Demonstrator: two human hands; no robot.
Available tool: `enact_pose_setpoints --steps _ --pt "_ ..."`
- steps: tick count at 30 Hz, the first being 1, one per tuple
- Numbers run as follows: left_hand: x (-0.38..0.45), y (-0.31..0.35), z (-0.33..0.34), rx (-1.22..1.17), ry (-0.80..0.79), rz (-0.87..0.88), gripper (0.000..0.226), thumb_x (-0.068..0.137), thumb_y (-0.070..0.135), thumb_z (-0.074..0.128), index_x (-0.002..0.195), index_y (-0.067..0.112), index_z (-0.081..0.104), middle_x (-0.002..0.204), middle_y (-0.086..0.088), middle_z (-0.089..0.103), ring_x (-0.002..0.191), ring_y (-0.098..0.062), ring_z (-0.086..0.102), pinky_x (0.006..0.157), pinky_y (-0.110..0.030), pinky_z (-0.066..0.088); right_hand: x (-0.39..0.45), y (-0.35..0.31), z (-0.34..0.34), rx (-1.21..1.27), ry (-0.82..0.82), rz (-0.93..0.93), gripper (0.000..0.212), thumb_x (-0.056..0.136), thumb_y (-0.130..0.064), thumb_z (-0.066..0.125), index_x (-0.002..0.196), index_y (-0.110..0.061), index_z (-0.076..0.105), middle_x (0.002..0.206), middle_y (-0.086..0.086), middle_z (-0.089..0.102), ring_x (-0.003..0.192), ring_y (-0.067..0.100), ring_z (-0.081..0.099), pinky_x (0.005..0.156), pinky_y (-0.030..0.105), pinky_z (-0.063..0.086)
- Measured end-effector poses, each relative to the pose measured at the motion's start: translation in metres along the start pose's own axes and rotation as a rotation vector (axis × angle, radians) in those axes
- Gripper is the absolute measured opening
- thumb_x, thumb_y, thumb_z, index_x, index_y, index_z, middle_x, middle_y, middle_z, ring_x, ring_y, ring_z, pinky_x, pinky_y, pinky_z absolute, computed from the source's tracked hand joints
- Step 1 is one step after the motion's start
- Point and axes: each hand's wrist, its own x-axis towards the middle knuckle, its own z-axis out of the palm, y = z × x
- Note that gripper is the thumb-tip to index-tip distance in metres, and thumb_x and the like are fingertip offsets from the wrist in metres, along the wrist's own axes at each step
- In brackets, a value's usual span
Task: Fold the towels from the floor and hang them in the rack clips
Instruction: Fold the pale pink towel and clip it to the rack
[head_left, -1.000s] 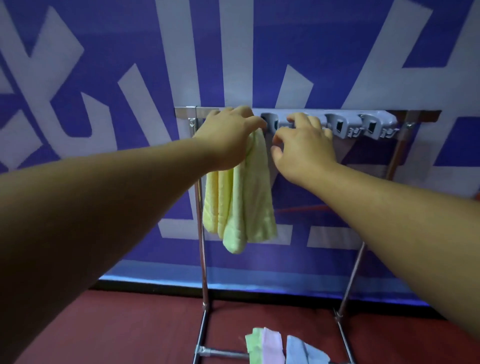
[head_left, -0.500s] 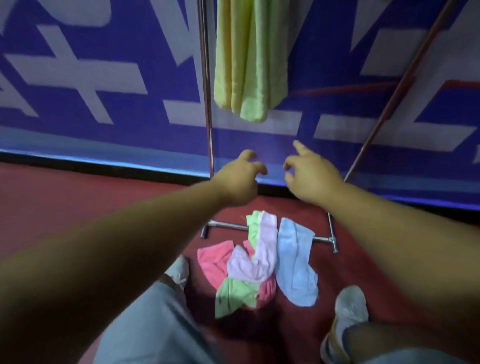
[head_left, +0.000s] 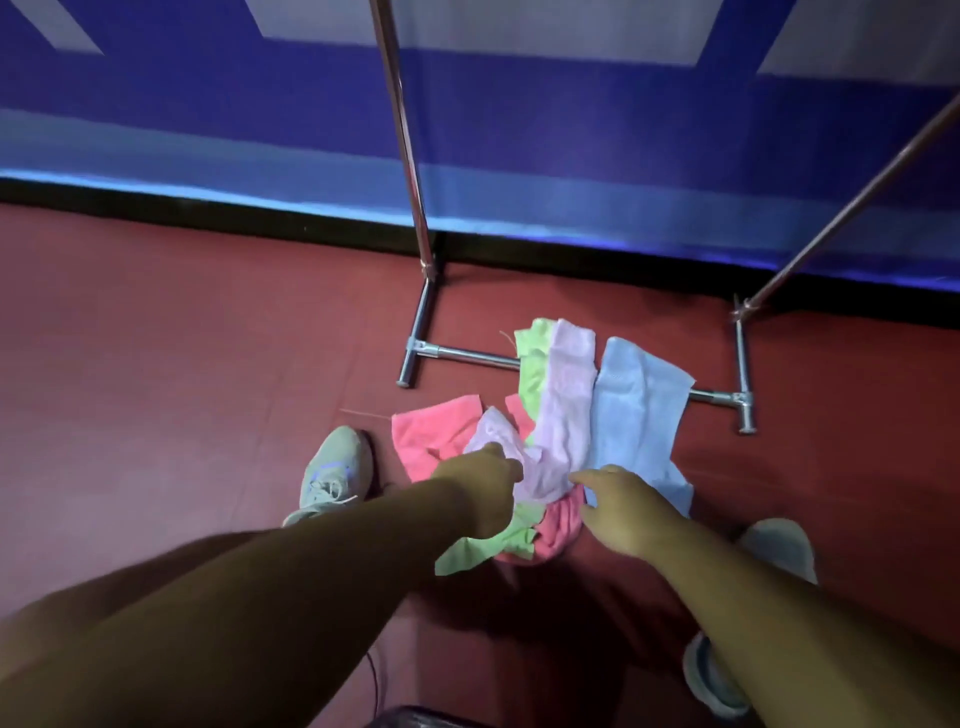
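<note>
A heap of small towels lies on the red floor by the rack's base: a lilac towel (head_left: 563, 410) on top, a light blue towel (head_left: 631, 410) to its right, a pink towel (head_left: 431, 431) at the left and a green towel (head_left: 532, 358) underneath. My left hand (head_left: 480, 488) reaches down onto the lilac towel's near end, fingers curled at its edge. My right hand (head_left: 618, 506) hovers over the pile's near right side, fingers apart. The rack's clips and the hung yellow towel are out of view.
The rack's metal base bar (head_left: 467, 356) and two uprights (head_left: 410, 171) stand just behind the pile, against a blue and white wall banner. My shoes (head_left: 337, 470) flank the towels on the red floor.
The view has dropped from the rack's clip bar to the floor. Both hands left the hung yellow towel and came down to the towel pile.
</note>
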Motion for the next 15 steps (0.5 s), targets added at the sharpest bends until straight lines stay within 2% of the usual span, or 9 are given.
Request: enact_pose_setpoints --steps 2,5,7,10,13,15 --pt "0.022 -0.008 0.017 -0.024 -0.063 -0.018 0.046 0.091 0.023 0.048 0.137 0.025 0.047 0.140 -0.005 0.040 0.124 -0.029 0.051 0.099 -0.044 0.047 0.026 0.003 0.018 0.005 -0.035 -0.014 0.041 0.091 -0.017 0.052 0.131 -0.023 0.061 0.133 0.006 0.055 0.122 0.026 0.055 0.103 0.032 0.042" --pt "0.048 -0.022 0.040 -0.062 -0.116 -0.048 0.045 0.089 0.020 0.048 0.134 0.025 0.049 0.135 -0.004 0.042 0.119 -0.031 0.055 0.094 -0.046 0.050 0.066 0.001 0.041 -0.020 -0.116 -0.045 0.043 0.094 -0.018 0.049 0.135 -0.027 0.057 0.156 -0.003 0.034 0.136 0.023 0.044 0.109 0.029 0.037" --pt "0.063 -0.032 0.051 -0.062 -0.142 -0.056 0.045 0.090 0.019 0.047 0.135 0.026 0.048 0.135 -0.003 0.042 0.119 -0.029 0.055 0.093 -0.045 0.051 0.092 -0.004 0.055 -0.052 -0.149 -0.078 0.042 0.093 -0.018 0.049 0.133 -0.028 0.058 0.161 -0.004 0.023 0.143 0.022 0.034 0.110 0.032 0.036" --pt "0.082 -0.050 0.065 -0.079 -0.168 -0.089 0.042 0.093 0.023 0.046 0.135 0.027 0.048 0.134 -0.002 0.044 0.119 -0.026 0.054 0.094 -0.044 0.050 0.128 -0.015 0.077 -0.095 -0.203 -0.075 0.033 0.092 -0.024 0.049 0.122 -0.024 0.062 0.151 -0.001 0.038 0.130 0.027 0.047 0.101 0.039 0.045" --pt "0.095 -0.065 0.076 -0.088 -0.197 -0.130 0.040 0.094 0.025 0.045 0.133 0.027 0.049 0.133 -0.003 0.046 0.122 -0.025 0.052 0.098 -0.044 0.048 0.155 -0.018 0.100 -0.161 -0.292 0.008 0.041 0.092 -0.028 0.053 0.131 -0.018 0.057 0.139 0.004 0.051 0.120 0.029 0.056 0.096 0.040 0.048" --pt "0.100 -0.071 0.078 -0.114 -0.199 -0.152 0.040 0.094 0.023 0.044 0.133 0.026 0.049 0.133 -0.004 0.047 0.122 -0.025 0.051 0.098 -0.043 0.047 0.162 -0.016 0.102 -0.146 -0.204 0.077 0.035 0.093 -0.020 0.052 0.126 -0.014 0.063 0.131 0.007 0.058 0.115 0.029 0.059 0.093 0.033 0.048"
